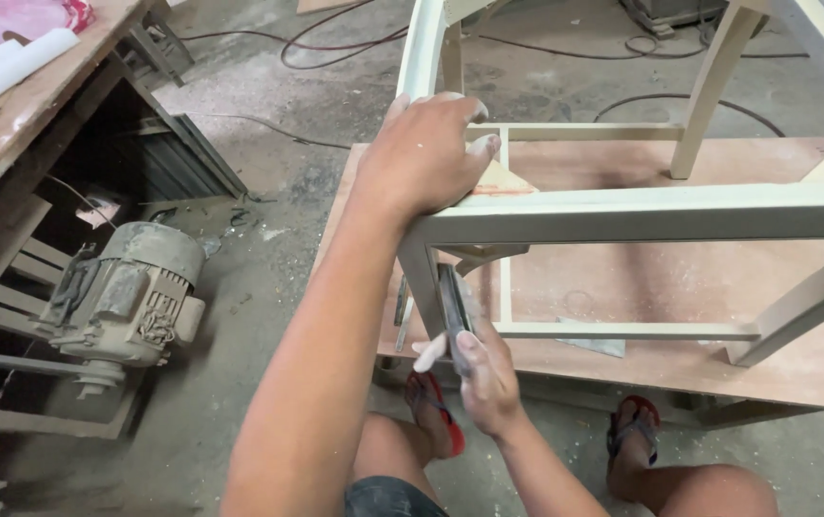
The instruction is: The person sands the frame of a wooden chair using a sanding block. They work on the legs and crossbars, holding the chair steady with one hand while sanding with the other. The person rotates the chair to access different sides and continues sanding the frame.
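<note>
Gripping chair frame point(623, 211) corner, left hand point(426, 153); right hand point(484, 369) below, pinching scraper point(452, 304) against leg.

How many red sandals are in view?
2. One sandal sits below the right hand; the other sandal is further right, under the board's edge.

A single head-worn camera looked steeply down from above the person's own arms, close to both hands. The left hand point(428, 158) sat near the frame's centre, the right hand point(482, 375) just below it, with knees and feet beneath and workshop floor stretching beyond the left hand.
</note>
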